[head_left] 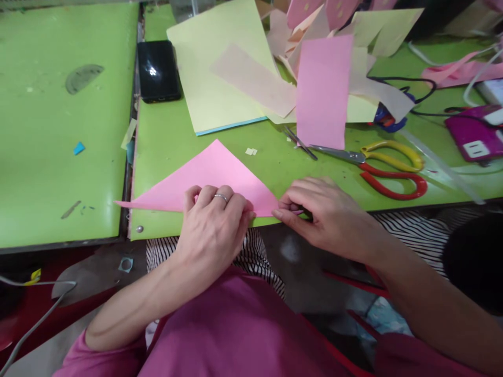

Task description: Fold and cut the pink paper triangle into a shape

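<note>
A sheet of pink paper (220,170), folded into a triangle, lies at the front edge of the green table. My left hand (214,214), a ring on one finger, presses on its lower folded edge with curled fingers. At the triangle's right corner, my right hand (320,212) pinches the paper between thumb and fingers. Part of the folded edge is hidden under my left hand. Beyond my right hand lie scissors (356,156) with one yellow and one red handle, their blades pointing left. Tweezers (301,143) rest beside the blade tips.
A black box-like device (158,70) stands at the back left, next to large pale yellow sheets (220,57). A pink strip (324,89) lies over cut paper pieces. A protractor (84,78) is on the left table. Cables and a purple case (473,133) sit at right.
</note>
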`<act>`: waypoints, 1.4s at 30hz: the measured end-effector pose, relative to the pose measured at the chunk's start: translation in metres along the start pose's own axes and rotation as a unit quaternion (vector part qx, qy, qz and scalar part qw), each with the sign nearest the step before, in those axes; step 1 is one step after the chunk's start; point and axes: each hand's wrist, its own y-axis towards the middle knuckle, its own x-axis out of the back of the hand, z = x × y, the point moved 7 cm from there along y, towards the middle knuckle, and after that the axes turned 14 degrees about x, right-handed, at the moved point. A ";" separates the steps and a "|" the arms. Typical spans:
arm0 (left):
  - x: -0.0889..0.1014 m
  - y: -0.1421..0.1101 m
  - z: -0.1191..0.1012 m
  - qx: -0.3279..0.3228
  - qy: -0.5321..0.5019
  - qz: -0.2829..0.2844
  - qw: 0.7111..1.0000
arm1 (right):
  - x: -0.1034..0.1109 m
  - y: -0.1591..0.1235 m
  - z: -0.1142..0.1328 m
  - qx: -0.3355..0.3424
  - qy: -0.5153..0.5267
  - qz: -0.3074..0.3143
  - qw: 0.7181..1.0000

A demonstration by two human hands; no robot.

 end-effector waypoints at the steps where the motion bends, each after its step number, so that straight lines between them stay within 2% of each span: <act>1: 0.000 0.002 0.000 0.001 0.003 0.004 1.000 | 0.001 0.000 -0.001 -0.003 0.000 -0.001 1.000; 14: -0.002 0.008 0.001 0.003 0.016 0.036 0.999 | 0.001 0.003 -0.012 -0.075 0.014 0.007 0.997; 21: 0.000 0.008 0.002 0.038 0.048 0.055 0.997 | 0.000 0.000 -0.013 -0.100 -0.003 -0.008 0.995; 30: 0.007 -0.004 0.016 0.049 0.047 0.031 0.997 | -0.001 -0.005 -0.014 -0.087 0.007 -0.047 0.995; 37: 0.005 -0.005 0.020 0.042 0.014 0.017 0.999 | -0.001 -0.007 -0.007 -0.049 0.002 -0.070 0.996; 42: 0.003 -0.005 0.021 0.034 -0.020 0.036 0.999 | 0.000 -0.010 -0.006 0.002 0.031 -0.063 0.998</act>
